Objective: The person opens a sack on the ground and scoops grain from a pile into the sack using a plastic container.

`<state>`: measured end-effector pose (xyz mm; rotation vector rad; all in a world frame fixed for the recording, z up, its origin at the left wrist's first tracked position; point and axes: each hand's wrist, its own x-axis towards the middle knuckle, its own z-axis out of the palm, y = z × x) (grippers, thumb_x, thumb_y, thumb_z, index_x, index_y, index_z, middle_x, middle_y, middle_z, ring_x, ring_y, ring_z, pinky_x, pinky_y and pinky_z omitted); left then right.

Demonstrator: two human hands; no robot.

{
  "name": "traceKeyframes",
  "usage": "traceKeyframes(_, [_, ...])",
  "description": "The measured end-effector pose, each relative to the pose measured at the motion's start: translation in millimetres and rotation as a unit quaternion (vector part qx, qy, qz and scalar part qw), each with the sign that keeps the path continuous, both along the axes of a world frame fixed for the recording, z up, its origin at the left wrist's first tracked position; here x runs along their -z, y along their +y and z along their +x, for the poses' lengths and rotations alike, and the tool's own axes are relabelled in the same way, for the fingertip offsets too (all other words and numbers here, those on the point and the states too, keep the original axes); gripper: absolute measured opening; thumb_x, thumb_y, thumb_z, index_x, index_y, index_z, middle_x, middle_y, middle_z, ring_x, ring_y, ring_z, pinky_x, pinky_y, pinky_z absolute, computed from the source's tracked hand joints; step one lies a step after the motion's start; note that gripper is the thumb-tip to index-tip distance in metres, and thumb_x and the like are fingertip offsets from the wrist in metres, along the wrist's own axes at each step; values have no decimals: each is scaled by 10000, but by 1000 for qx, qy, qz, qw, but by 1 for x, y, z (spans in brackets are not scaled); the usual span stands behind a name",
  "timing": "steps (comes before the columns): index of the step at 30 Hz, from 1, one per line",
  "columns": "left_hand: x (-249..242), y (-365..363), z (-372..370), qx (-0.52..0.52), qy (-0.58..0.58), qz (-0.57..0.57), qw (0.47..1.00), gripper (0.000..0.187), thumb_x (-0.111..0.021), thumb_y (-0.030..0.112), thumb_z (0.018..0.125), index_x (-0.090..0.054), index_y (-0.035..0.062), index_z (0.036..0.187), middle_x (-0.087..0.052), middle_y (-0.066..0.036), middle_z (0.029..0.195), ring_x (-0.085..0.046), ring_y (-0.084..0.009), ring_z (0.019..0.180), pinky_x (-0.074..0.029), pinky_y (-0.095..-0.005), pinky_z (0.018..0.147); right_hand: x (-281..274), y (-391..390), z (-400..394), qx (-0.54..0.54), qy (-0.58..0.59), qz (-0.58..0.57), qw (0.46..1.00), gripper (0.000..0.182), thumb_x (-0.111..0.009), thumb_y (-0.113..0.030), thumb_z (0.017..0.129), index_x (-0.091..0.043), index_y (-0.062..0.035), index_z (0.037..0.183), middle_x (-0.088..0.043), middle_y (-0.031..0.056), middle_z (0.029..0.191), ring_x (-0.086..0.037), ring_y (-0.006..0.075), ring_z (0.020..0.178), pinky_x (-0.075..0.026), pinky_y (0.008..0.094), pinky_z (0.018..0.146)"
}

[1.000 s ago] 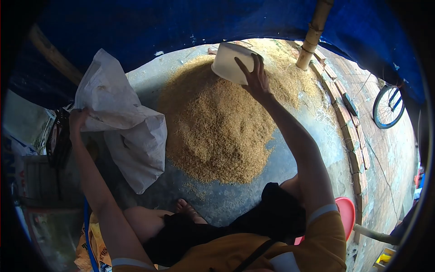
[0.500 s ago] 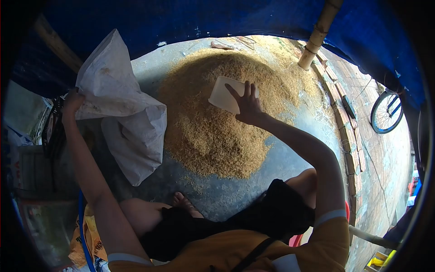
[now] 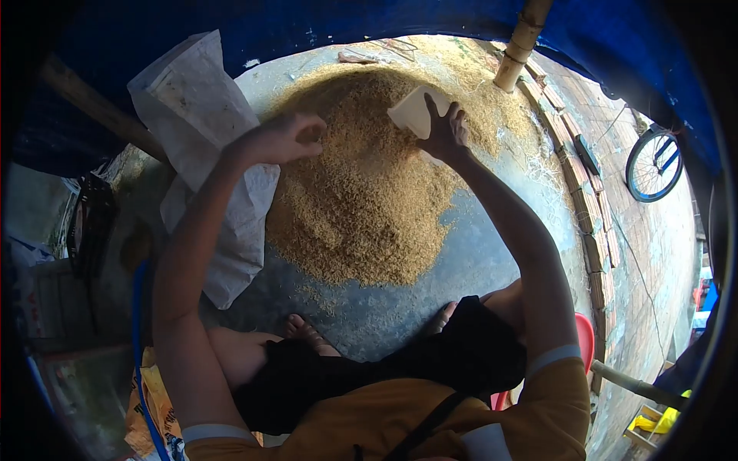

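Note:
In the head view, my right hand [image 3: 447, 137] grips a white plastic container [image 3: 413, 115] over the far right part of a heap of husk-like grain [image 3: 354, 207]. The container is tilted, and what is inside it cannot be seen. My left hand [image 3: 286, 138] is above the heap's left side, fingers loosely curled with a gap to the thumb and nothing in them. A white woven sack [image 3: 196, 100] stands crumpled on the left, partly hidden behind my left forearm. Its lower part [image 3: 240, 238] rests on the floor beside the heap.
A blue tarp [image 3: 369, 19] hangs across the far side, with a bamboo pole [image 3: 523, 46] at right. Bricks [image 3: 588, 219] edge the floor, and a bicycle wheel [image 3: 653, 164] is beyond. A red stool [image 3: 585, 338] shows under me; an orange bag [image 3: 150, 407] lies at lower left.
My left hand has let go of the sack and moved right, over the heap. My right hand has shifted the container farther out and to the right, tilting it more.

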<state>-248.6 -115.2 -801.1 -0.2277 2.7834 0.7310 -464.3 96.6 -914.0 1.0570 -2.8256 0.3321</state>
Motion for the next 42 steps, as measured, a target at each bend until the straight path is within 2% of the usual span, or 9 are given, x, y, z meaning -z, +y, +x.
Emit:
traceKeyframes(7, [191, -12, -26, -27, -311, -46, 949, 1168, -710, 484, 572, 78, 69, 1328, -172, -254, 1337, -225, -319, 1240, -236, -388, 1000, 39, 34, -18, 90, -91, 86, 988, 1010, -752, -326, 489, -167, -280, 1310, -167, 279, 1221, -222, 467, 1115, -411, 584, 709])
traceKeyframes(12, [212, 55, -32, -139, -94, -19, 986, 1304, -794, 371, 494, 189, 69, 1295, 97, -207, 1371, -18, -367, 1268, -137, -449, 1030, 32, 33, -21, 79, -222, 65, 970, 1039, -689, -468, 490, -133, -191, 1323, -243, 313, 1137, -302, 462, 1043, -319, 531, 825])
traceKeyframes(16, [235, 67, -42, -185, -25, -57, 981, 1317, -805, 354, 475, 184, 72, 1297, 62, -227, 1367, -24, -388, 1261, -123, -466, 1027, 23, 31, 7, 54, -258, 68, 962, 1075, -684, -503, 491, -90, -204, 1335, -246, 311, 1141, -310, 454, 1033, -321, 504, 832])
traceKeyframes(21, [299, 49, -52, -183, 57, 18, 981, 1140, -736, 185, 549, 94, 34, 1315, -13, -289, 1339, -50, -399, 1251, -128, -422, 1033, 15, 25, 20, 46, -499, -13, 865, 1006, -663, -444, 586, -24, -208, 1326, -263, 287, 1178, -387, 422, 1077, -555, 374, 607])
traceKeyframes(25, [246, 74, -55, -196, 26, -126, 972, 1028, -736, 218, 534, -103, 14, 1317, -174, -249, 1328, -151, -314, 1261, -158, -392, 1031, -6, 15, 44, 15, -469, -1, 883, 1013, -665, -430, 584, -14, -208, 1328, -266, 251, 1202, -350, 416, 1111, -537, 444, 638])
traceKeyframes(30, [190, 91, -72, -134, 35, 195, 971, 796, -678, 193, 623, -250, 24, 1272, -406, -235, 1192, -419, -323, 1105, -350, -371, 919, 14, 13, 23, 51, -508, -15, 860, 999, -674, -435, 585, -54, -197, 1331, -317, 217, 1246, -408, 392, 1078, -536, 456, 630])
traceKeyframes(34, [160, 88, -94, 2, 94, 248, 964, 701, -642, 178, 672, -282, 42, 1259, -469, -232, 1125, -496, -307, 1017, -397, -366, 863, 12, 22, 10, 58, -554, -8, 830, 997, -685, -429, 598, -59, -170, 1328, -271, 208, 1280, -344, 392, 1135, -511, 495, 685])
traceKeyframes(37, [121, 65, -94, -41, 41, 114, 992, 649, -617, 165, 702, -298, 44, 1254, -496, -222, 1099, -534, -283, 960, -421, -364, 829, 12, 38, -14, 69, -551, -75, 828, 956, -697, -415, 596, -115, -140, 1303, -298, 197, 1263, -365, 379, 1123, -486, 526, 717])
traceKeyframes(42, [202, 10, -58, -39, -212, -124, 969, 998, -736, 347, 572, -162, -45, 1287, -384, -242, 1213, -434, -316, 1085, -369, -371, 904, 19, 59, -50, 106, -388, -50, 914, 975, -696, -480, 555, -154, -161, 1301, -293, 253, 1201, -369, 392, 1076, -412, 543, 781])
